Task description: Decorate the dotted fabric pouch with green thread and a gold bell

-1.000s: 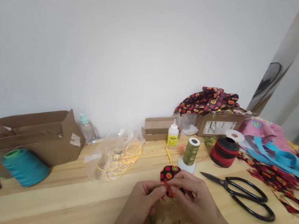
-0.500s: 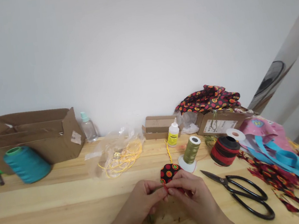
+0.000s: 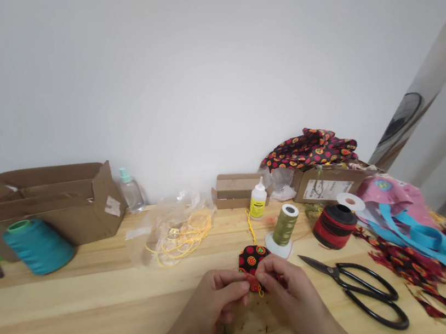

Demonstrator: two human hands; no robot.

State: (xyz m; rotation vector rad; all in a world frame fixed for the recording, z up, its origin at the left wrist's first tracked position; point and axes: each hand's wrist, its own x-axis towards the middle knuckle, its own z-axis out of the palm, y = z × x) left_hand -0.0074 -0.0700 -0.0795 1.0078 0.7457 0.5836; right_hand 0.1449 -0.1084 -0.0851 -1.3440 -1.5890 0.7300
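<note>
My left hand (image 3: 218,297) and my right hand (image 3: 287,285) meet over a small black fabric pouch (image 3: 251,258) printed with red and orange dots, which rests on the wooden table (image 3: 82,319). Both hands pinch its near edge with thumb and fingertips, fingers closed. A yellow braided cord (image 3: 250,229) runs from the pouch's far side toward the glue bottle (image 3: 258,202). An olive thread spool (image 3: 285,225) stands just right of the pouch.
Black scissors (image 3: 360,288) lie right of my right hand. A red and black ribbon roll (image 3: 335,226), patterned fabric (image 3: 309,149), cardboard boxes (image 3: 58,204) and a teal thread cone (image 3: 37,245) line the back. Loose yellow cord (image 3: 181,236) lies in plastic wrap. Blue and pink scraps (image 3: 404,219) are heaped on the right.
My fingertips shifted slightly on the pouch's near edge and my right hand drew a little closer to it. Everything else stays in place.
</note>
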